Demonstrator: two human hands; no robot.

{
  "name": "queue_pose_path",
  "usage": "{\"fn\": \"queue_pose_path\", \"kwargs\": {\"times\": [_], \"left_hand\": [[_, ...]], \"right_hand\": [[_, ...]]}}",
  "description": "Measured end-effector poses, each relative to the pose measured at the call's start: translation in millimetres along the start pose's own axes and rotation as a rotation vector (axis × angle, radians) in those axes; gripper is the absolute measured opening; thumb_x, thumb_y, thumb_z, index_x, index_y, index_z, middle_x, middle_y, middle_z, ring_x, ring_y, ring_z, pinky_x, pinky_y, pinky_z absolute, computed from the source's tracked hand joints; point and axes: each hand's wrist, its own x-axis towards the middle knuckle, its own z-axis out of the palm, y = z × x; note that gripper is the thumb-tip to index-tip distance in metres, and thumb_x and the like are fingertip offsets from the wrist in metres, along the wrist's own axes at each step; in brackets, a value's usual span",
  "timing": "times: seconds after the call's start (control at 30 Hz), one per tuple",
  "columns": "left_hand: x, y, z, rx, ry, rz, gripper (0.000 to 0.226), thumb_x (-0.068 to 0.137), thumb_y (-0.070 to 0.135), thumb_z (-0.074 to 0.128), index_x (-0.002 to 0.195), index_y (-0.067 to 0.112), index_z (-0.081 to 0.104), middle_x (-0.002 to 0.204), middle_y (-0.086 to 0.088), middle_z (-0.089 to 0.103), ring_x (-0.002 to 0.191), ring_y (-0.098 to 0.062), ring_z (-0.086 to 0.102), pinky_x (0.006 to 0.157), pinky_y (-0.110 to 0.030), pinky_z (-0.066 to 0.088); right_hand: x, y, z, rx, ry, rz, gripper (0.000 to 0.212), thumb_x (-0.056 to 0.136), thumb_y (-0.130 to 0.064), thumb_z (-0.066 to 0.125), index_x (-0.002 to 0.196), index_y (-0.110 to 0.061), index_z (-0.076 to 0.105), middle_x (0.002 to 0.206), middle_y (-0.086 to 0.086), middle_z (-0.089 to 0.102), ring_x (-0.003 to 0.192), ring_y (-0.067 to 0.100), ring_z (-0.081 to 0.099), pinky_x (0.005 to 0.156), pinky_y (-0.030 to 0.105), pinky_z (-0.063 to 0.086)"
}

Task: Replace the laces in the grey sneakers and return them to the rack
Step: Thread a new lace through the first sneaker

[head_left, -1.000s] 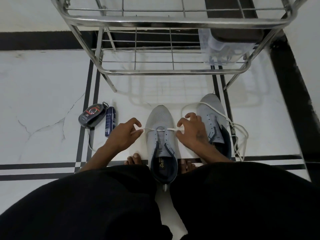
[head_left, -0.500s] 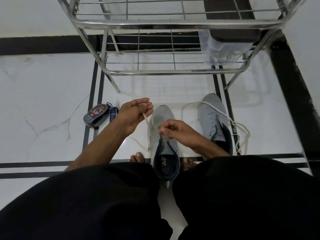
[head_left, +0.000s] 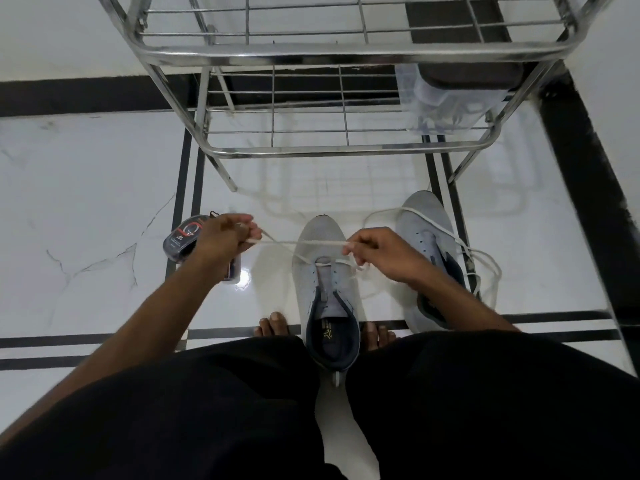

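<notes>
While the nearer grey mesh sneaker [head_left: 323, 271] stands on the glossy white marble floor [head_left: 86, 202] between the person's bare feet, its white cord lace [head_left: 311, 242] is threaded through the lowest eyelets and stretched sideways above the toe. The left hand [head_left: 225, 239] pinches one end with curled fingers, out over a small dark oval case [head_left: 181, 237], and the right hand [head_left: 381, 252] pinches the other end just right of the toe. Beside it to the right lies the second grey sneaker [head_left: 429, 237] with a loose white lace [head_left: 485, 261] draped over it, both in front of the chrome wire shoe rack [head_left: 346, 51].
</notes>
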Motion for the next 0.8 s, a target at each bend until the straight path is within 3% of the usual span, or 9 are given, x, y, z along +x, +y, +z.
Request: {"fn": "queue_pose_path", "kwargs": {"times": [0.1,0.17,0.23,0.33,0.4,0.47,0.6,0.7,0.8], "left_hand": [[8.4,-22.7,-10.1,0.795,0.028,0.194,0.020,0.091,0.003,0.062,0.106,0.016,0.063,0.126,-0.022,0.059,0.100,-0.028,0.064,0.079,-0.034,0.056],[0.1,-31.8,2.8,1.238,0.092,0.502,0.060,0.086,0.017,0.071,0.140,0.017,0.046,0.149,-0.020,0.038,0.128,-0.037,0.048,0.102,-0.044,0.045],[-20.8,-31.5,28.5,1.152,-0.067,0.754,0.082,0.085,0.026,0.074,0.153,0.021,0.027,0.157,-0.014,0.030,0.138,-0.032,0.039,0.112,-0.043,0.035],[-41.3,-29.6,59.2,0.941,-0.435,0.679,0.061,0.089,0.035,0.070,0.144,0.030,0.044,0.125,0.005,0.066,0.114,-0.010,0.061,0.100,-0.034,0.047],[-38.9,-27.8,58.8,0.952,-0.392,0.668,0.021,0.090,0.035,0.069,0.110,0.029,0.069,0.088,0.011,0.074,0.079,-0.003,0.068,0.082,-0.036,0.054],[-30.3,-28.3,48.9,0.927,-0.317,0.653,0.010,0.090,0.034,0.069,0.085,0.027,0.074,0.072,0.012,0.072,0.064,-0.002,0.066,0.073,-0.037,0.055],[-19.5,-39.4,34.4,1.048,-0.227,0.596,0.010,0.091,0.035,0.067,0.089,0.028,0.073,0.083,0.011,0.073,0.083,-0.011,0.067,0.077,-0.036,0.054],[-23.7,-46.7,39.1,0.998,-0.273,0.625,0.035,0.089,0.036,0.069,0.122,0.026,0.064,0.121,0.008,0.068,0.115,-0.013,0.060,0.094,-0.032,0.045],[-30.5,-46.6,55.8,0.848,-0.405,0.624,0.034,0.087,0.030,0.073,0.120,0.027,0.067,0.111,0.009,0.073,0.103,-0.006,0.065,0.093,-0.032,0.051]], "right_hand": [[5.2,9.0,-11.3,-0.194,0.159,0.000,0.017,0.097,-0.026,0.061,0.089,-0.023,0.076,0.084,-0.007,0.071,0.074,0.005,0.060,0.069,0.030,0.046],[5.4,4.6,-4.4,-0.208,0.150,-0.002,0.014,0.095,-0.028,0.065,0.088,-0.024,0.077,0.086,-0.010,0.071,0.072,-0.002,0.058,0.066,0.022,0.041],[7.2,-3.8,12.3,-0.174,0.079,-0.010,0.010,0.091,-0.029,0.070,0.087,-0.023,0.077,0.083,-0.012,0.071,0.072,-0.005,0.059,0.066,0.019,0.042],[10.8,-10.5,29.9,-0.083,0.076,-0.041,0.009,0.086,-0.029,0.076,0.082,-0.022,0.075,0.078,-0.012,0.070,0.075,0.002,0.062,0.071,0.026,0.051],[10.0,-9.7,28.7,0.003,0.127,-0.018,0.012,0.083,-0.028,0.079,0.082,-0.018,0.073,0.073,-0.013,0.068,0.071,0.001,0.062,0.066,0.023,0.050],[7.5,-5.6,22.9,0.065,0.157,0.005,0.012,0.082,-0.022,0.081,0.081,-0.014,0.073,0.070,-0.010,0.068,0.065,0.000,0.061,0.061,0.020,0.049],[4.4,6.9,22.7,0.207,0.161,0.038,0.007,0.088,-0.004,0.072,0.094,-0.006,0.076,0.077,-0.002,0.071,0.066,0.005,0.066,0.063,0.024,0.054],[4.2,6.0,32.0,0.278,0.152,0.074,0.012,0.087,0.002,0.072,0.098,-0.003,0.070,0.079,0.011,0.072,0.066,0.016,0.069,0.065,0.030,0.058],[4.2,0.4,47.5,0.326,0.139,0.118,0.025,0.084,0.000,0.075,0.098,-0.007,0.055,0.076,0.015,0.072,0.065,0.024,0.070,0.067,0.038,0.061]]}}
